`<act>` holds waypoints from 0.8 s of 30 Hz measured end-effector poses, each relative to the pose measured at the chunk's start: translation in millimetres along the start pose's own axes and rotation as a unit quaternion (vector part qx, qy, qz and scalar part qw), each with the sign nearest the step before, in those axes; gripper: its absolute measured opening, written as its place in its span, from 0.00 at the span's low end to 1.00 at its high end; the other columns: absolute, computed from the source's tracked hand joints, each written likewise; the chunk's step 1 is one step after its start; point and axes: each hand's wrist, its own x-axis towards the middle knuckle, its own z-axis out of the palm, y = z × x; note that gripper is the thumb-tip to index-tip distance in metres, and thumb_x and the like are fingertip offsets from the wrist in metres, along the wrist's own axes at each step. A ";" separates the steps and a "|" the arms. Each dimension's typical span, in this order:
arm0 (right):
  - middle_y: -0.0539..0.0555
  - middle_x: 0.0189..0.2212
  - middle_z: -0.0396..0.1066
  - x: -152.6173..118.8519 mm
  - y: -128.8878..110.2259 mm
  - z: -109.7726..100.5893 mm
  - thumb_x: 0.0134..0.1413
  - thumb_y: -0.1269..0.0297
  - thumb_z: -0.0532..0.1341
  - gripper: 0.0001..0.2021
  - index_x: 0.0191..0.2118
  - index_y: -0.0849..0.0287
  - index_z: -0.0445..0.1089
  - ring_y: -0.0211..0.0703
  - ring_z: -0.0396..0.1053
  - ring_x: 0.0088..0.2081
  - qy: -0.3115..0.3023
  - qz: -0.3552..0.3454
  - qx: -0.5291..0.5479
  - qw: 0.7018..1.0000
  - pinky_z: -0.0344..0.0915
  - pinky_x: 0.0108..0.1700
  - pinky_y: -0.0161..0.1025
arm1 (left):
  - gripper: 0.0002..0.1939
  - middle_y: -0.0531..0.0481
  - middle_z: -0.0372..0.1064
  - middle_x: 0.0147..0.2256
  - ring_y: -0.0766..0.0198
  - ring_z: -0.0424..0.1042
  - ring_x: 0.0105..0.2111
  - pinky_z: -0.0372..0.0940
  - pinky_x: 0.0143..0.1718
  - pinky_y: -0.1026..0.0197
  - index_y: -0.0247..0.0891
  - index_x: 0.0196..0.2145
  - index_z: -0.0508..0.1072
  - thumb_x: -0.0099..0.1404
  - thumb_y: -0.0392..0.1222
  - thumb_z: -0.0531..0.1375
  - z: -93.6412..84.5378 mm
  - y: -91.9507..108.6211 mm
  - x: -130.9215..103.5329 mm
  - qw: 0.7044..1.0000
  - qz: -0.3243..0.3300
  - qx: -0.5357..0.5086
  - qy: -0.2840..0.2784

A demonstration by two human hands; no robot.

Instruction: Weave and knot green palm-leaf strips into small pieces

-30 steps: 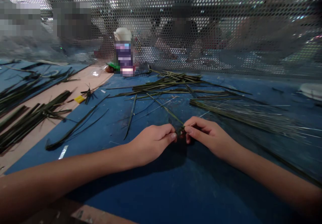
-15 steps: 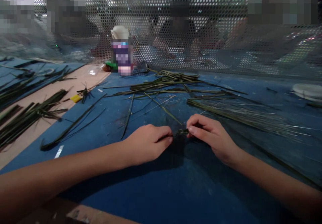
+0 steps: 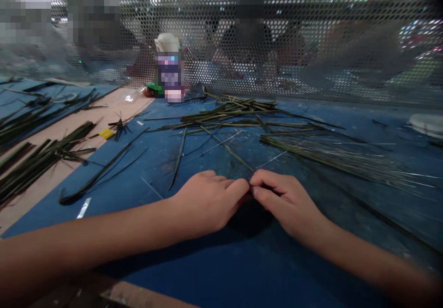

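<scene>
Both hands, the left hand and right hand, meet fingertip to fingertip, pinching a leaf strip running toward 11 o'clock. Whatever sits between them is hidden. More leaves lie at 12 o'clock on the tabletop.

I see a blue work mat covering most of the table, and I place everything else from it. At its far edge stands a perforated metal screen, with blurred people seated behind it. Against the screen, at the mat's far left corner, stands a bottle with a pale cap. A loose pile of green leaf strips lies across the mat's far middle. To the right of that pile, a fan of thin pale ribs spreads toward the mat's right side. Left of the mat, on bare tan tabletop, lie dark leaf bundles and a small yellow object. A white dish sits at the mat's far right edge.
</scene>
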 end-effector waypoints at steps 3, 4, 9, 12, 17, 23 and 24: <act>0.45 0.19 0.54 0.2 -0.2 2.2 0.50 0.71 0.51 0.09 0.21 0.57 0.57 0.35 0.53 0.23 0.023 0.038 0.040 0.998 0.50 0.25 0.34 | 0.10 0.50 0.72 0.25 0.60 0.73 0.24 0.63 0.28 0.59 0.37 0.37 0.65 0.70 0.40 0.46 2.5 -0.3 0.5 1.000 0.002 0.013 0.002; 0.45 0.19 0.53 0.1 0.6 2.9 0.50 0.70 0.51 0.09 0.21 0.57 0.57 0.35 0.52 0.23 0.027 0.047 0.051 0.997 0.50 0.25 0.34 | 0.11 0.50 0.72 0.24 0.59 0.73 0.23 0.63 0.27 0.59 0.37 0.38 0.65 0.70 0.41 0.45 2.8 -0.2 0.6 1.000 -0.001 0.022 -0.001; 0.44 0.17 0.51 1.0 7.4 5.3 0.51 0.69 0.51 0.10 0.21 0.56 0.57 0.34 0.49 0.21 0.030 0.087 0.098 0.991 0.47 0.23 0.35 | 0.19 0.49 0.71 0.21 0.56 0.73 0.21 0.64 0.24 0.58 0.38 0.40 0.66 0.72 0.46 0.39 1.1 0.1 3.1 0.998 -0.039 0.048 -0.032; 0.44 0.16 0.53 3.6 9.7 4.6 0.52 0.68 0.52 0.10 0.21 0.56 0.57 0.34 0.50 0.20 0.042 0.095 0.109 0.989 0.48 0.23 0.35 | 0.19 0.49 0.72 0.21 0.56 0.74 0.23 0.65 0.26 0.59 0.39 0.43 0.66 0.72 0.48 0.39 -2.0 -1.5 5.3 0.996 -0.059 0.045 -0.046; 0.44 0.15 0.53 6.2 8.9 4.0 0.50 0.68 0.52 0.10 0.20 0.56 0.57 0.34 0.51 0.19 0.069 0.111 0.135 0.982 0.49 0.23 0.35 | 0.18 0.49 0.72 0.23 0.55 0.74 0.24 0.66 0.27 0.57 0.40 0.44 0.65 0.72 0.47 0.39 -5.0 -3.7 6.8 0.996 -0.063 0.033 -0.055; 0.43 0.13 0.53 6.4 10.9 8.8 0.49 0.68 0.52 0.09 0.20 0.56 0.58 0.34 0.51 0.18 0.085 0.126 0.176 0.972 0.49 0.22 0.35 | 0.19 0.49 0.72 0.23 0.59 0.73 0.22 0.64 0.26 0.62 0.39 0.45 0.65 0.72 0.47 0.39 -2.7 -2.3 6.3 0.996 -0.072 0.011 -0.054; 0.43 0.13 0.52 6.9 12.3 8.2 0.49 0.68 0.52 0.09 0.20 0.56 0.58 0.34 0.51 0.18 0.084 0.127 0.183 0.971 0.49 0.22 0.35 | 0.19 0.49 0.72 0.23 0.59 0.72 0.22 0.63 0.25 0.62 0.39 0.45 0.66 0.72 0.48 0.39 -2.7 -2.5 6.1 0.996 -0.074 0.006 -0.054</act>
